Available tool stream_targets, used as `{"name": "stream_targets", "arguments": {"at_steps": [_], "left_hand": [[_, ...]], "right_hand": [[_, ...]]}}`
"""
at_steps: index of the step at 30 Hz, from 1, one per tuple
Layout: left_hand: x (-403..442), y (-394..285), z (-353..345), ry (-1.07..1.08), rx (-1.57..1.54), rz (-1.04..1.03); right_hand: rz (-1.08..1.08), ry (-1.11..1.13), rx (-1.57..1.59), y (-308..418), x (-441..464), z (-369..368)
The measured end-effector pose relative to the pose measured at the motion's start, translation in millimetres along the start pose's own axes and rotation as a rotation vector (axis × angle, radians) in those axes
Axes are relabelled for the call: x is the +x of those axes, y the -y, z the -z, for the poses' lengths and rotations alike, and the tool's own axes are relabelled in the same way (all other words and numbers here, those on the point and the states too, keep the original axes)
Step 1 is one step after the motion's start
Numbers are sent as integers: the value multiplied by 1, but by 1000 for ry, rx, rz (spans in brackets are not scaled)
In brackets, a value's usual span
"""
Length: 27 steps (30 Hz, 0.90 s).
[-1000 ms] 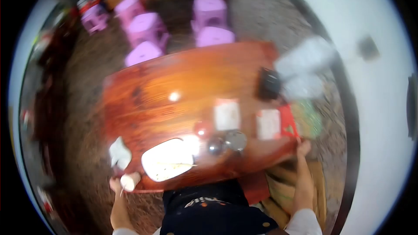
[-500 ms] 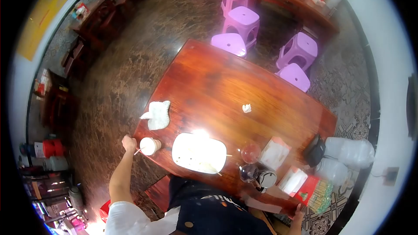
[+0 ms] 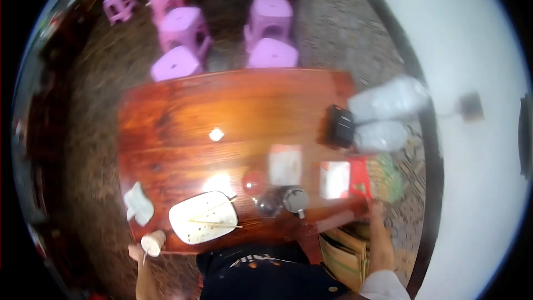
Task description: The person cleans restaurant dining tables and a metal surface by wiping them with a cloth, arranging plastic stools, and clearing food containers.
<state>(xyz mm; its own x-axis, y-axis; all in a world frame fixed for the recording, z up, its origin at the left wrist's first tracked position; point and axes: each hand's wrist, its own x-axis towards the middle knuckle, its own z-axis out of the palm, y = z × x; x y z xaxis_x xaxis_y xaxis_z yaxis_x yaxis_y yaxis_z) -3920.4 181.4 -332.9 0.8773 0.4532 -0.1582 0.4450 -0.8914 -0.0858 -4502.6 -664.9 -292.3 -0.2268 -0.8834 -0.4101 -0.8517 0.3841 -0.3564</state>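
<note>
My left hand (image 3: 135, 252) is closed at the front left corner of the wooden table (image 3: 166, 111), just beside a drink cup (image 3: 152, 243) with a straw. My right hand (image 3: 376, 209) is closed on the table's right edge, below the red box (image 3: 360, 176) and a green-and-yellow bundle of thin sticks (image 3: 384, 178). Blur and the table edge hide part of the fingers on both hands. Between them lies a white plate (image 3: 183, 214) with brown specks and wooden skewers or chopsticks on it.
On the table are a crumpled tissue (image 3: 216, 134), a white cloth (image 3: 139, 204), a tissue pack (image 3: 285, 165), a dark glass jar (image 3: 268, 205), a metal-lidded container (image 3: 295, 199) and a black box (image 3: 340, 126). Pink stools (image 3: 183, 26) stand beyond; large clear bottles (image 3: 388, 100) are by the wall.
The view has swung to the right, so the table now appears nearly square-on and the plate and cup lie lower left. Both hands stay at the table's opposite sides.
</note>
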Motion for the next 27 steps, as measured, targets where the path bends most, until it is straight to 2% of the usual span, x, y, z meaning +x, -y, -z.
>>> {"name": "stream_targets", "arguments": {"at_steps": [1,2,6,7,10,11,15,18,19,26,27], "left_hand": [[-8,-11,12,18,-47,86],[-12,-16,18,20,4,52],[-14,-24,21,-6,-96,162],[-15,-25,23,13,-89,165],[-16,-32,34,45,-86,171],[-16,-32,34,44,-93,167],[-18,-35,35,-9,-190,218],[-12,-31,33,62,-273,260],[-4,-26,28,117,-326,258],[-10,-32,32,5,-124,103],[-9,-36,34,8,-105,95]], "right_hand": [[-5,-22,-59,11,-6,1],[-19,-34,-102,21,-13,3],[-4,-3,-418,38,-21,2],[-33,-58,-423,45,-35,3],[65,-356,-674,13,-13,-26],[-117,-162,-473,17,-5,-21],[-7,-250,-557,14,-14,-27],[11,-254,-465,23,-36,-17],[76,-319,-467,22,-36,-19],[192,-308,-525,2,-21,-18],[210,-286,-625,-3,-15,-18]]}}
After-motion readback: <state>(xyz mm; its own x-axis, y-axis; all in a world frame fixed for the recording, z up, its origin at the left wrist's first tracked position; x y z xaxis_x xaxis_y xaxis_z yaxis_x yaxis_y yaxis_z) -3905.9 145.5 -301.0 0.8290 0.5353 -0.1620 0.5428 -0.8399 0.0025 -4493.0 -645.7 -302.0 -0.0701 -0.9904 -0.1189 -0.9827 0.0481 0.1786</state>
